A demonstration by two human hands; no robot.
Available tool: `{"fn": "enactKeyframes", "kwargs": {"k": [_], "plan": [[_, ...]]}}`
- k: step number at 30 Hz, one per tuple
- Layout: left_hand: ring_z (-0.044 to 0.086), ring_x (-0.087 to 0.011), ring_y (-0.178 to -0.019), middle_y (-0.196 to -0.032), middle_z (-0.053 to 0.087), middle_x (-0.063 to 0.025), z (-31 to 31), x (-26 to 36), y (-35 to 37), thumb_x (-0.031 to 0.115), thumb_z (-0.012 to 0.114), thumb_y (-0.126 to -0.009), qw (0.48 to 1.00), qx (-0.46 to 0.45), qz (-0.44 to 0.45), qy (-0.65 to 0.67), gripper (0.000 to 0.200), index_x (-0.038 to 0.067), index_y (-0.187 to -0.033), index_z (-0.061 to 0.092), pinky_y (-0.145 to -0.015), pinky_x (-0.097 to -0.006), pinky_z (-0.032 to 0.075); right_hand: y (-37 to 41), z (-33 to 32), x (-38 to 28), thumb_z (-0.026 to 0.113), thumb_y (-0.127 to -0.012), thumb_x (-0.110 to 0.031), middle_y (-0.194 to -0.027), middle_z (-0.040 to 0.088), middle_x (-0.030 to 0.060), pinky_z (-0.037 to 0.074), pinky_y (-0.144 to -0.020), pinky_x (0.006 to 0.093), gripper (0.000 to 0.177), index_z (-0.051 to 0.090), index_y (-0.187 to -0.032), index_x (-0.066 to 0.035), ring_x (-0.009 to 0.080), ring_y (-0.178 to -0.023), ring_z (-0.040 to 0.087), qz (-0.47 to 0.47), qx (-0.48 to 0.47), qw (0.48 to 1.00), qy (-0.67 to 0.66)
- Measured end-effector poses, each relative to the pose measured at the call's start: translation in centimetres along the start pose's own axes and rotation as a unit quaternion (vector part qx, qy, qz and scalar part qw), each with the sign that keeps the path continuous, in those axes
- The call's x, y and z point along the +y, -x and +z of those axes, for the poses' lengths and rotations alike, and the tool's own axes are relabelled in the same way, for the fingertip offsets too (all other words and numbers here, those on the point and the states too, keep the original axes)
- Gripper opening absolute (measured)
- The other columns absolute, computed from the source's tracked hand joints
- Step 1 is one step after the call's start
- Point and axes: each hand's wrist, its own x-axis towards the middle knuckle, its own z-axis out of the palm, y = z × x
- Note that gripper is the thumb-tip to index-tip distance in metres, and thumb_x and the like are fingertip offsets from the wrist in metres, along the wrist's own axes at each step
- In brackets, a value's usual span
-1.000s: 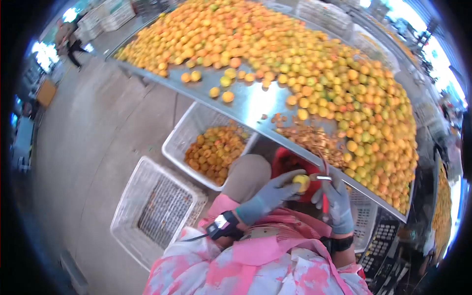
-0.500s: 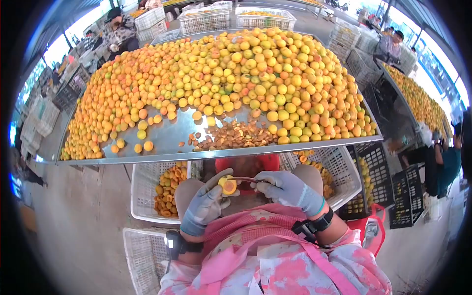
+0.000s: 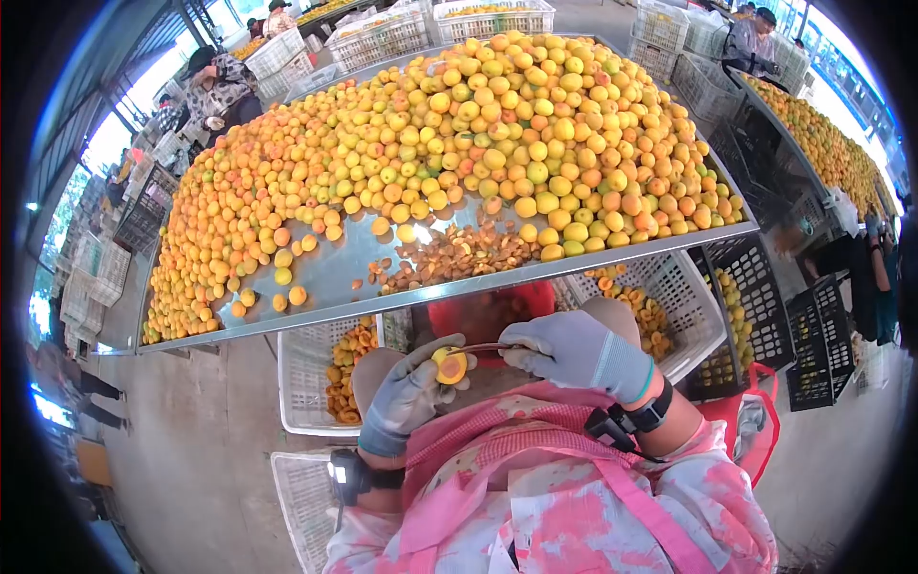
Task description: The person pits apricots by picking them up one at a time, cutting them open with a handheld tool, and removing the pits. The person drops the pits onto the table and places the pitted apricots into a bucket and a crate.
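My left hand (image 3: 406,394), in a pale work glove, is closed around a yellow apricot (image 3: 449,367) whose cut face shows an orange-brown middle. A thin, slightly curved tool with a brown shaft (image 3: 486,347) sticks out from my gloved right hand (image 3: 571,352). Its tip is right at the apricot's upper edge; what kind of tool it is does not show. Both hands are over my lap, just in front of a red bucket (image 3: 454,317). Above them on the metal table (image 3: 337,264) lie a heap of brown pits (image 3: 457,258) and a large pile of whole apricots (image 3: 497,124).
White crates with apricot halves stand beside my left knee (image 3: 298,397) and right knee (image 3: 703,320). Black crates (image 3: 813,354) are at the right. A red bag (image 3: 760,430) lies by my right elbow. Other people sit at the far left (image 3: 222,86) and right.
The view has tilted and shifted, so the table now slants up to the right. The apricot is turned a little in my left hand, and the tool stays at its edge.
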Motion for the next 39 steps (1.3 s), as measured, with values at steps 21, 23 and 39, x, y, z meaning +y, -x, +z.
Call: {"fn": "enactKeyframes", "kwargs": {"k": [21, 23, 39], "plan": [[0.06, -0.0154, -0.092, -0.117, 0.059, -0.0143, 0.6, 1.1, -1.4, 0.042, 0.063, -0.089, 0.997, -0.075, -0.016, -0.022, 0.07, -0.001, -0.139, 0.039, -0.076, -0.0242, 0.048, 0.0, -2.6, 0.3, 0.05, -0.095, -0.033, -0.08, 0.061, 0.0138, 0.047, -0.067, 0.0405, 0.025, 0.058, -0.1, -0.01, 0.033, -0.078, 0.062, 0.012, -0.072, 0.997, -0.04], [0.062, -0.0163, -0.093, -0.117, 0.059, -0.0157, 0.4, 1.1, -1.5, 0.04, 0.062, -0.09, 0.997, -0.08, -0.014, -0.009, 0.069, -0.002, -0.139, 0.037, -0.078, -0.0248, 0.051, 0.1, -2.8, -0.2, 0.05, -0.095, -0.033, -0.076, 0.061, 0.0131, 0.047, -0.065, 0.0397, 0.025, 0.059, -0.098, -0.01, 0.0324, -0.075, 0.062, 0.008, -0.035, 0.999, -0.009], [0.06, -0.0168, -0.093, -0.116, 0.059, -0.0161, 0.7, 1.7, -1.7, 0.041, 0.06, -0.091, 0.995, -0.091, -0.022, -0.021, 0.07, -0.004, -0.139, 0.037, -0.08, -0.0258, 0.049, 0.2, -2.8, 0.6, 0.055, -0.093, -0.027, -0.086, 0.065, 0.0118, 0.049, -0.072, 0.0389, 0.022, 0.062, -0.101, -0.008, 0.0331, -0.081, 0.062, 0.011, -0.055, 0.998, -0.035]]}}
